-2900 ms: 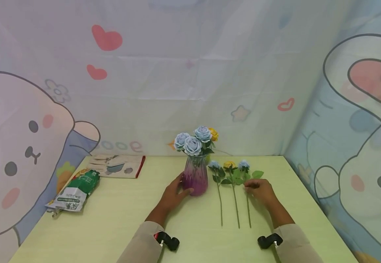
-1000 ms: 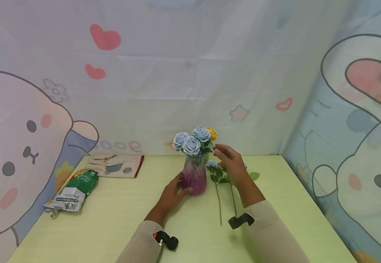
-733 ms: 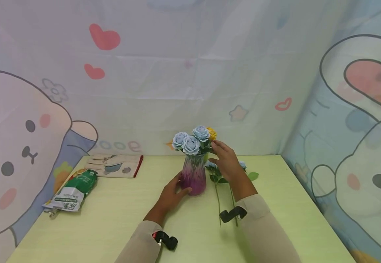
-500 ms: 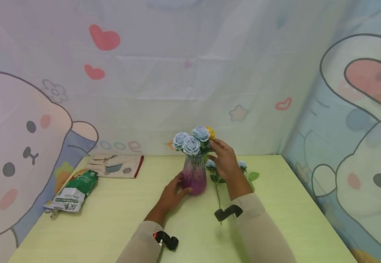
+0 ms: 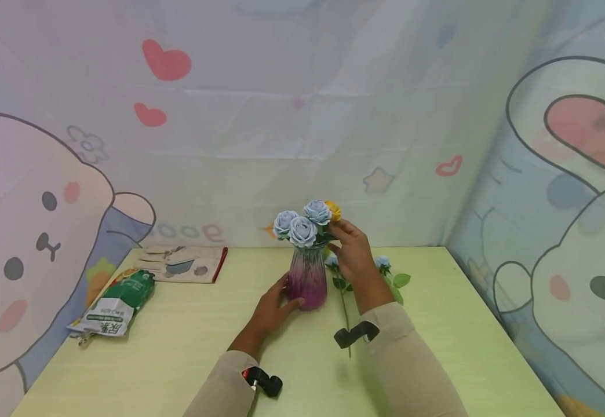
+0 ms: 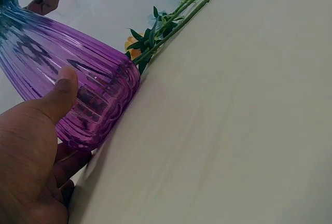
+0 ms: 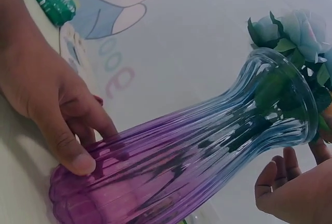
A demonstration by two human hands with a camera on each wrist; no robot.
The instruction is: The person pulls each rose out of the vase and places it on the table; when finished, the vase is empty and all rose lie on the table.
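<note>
Left hand [image 5: 271,310] clasps the ribbed purple-to-blue glass vase [image 5: 308,284], upright on the pale yellow-green table [image 5: 177,347]. Right hand [image 5: 353,252] is at the ruffled yellow rose [image 5: 334,211] above it; can't tell if pinching. Brace low, steer gently, avoid crushing the layered pale-blue roses [image 5: 302,231].

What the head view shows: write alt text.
A person's left grip holds a purple vase of blue and yellow flowers, the right grip by the yellow one. More flowers, a bag and glove lie on the table.

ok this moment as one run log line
left hand: holds vase | right hand: at yellow rose, grip unclear | vase: upright, holding three blue roses | table: loose flowers
</note>
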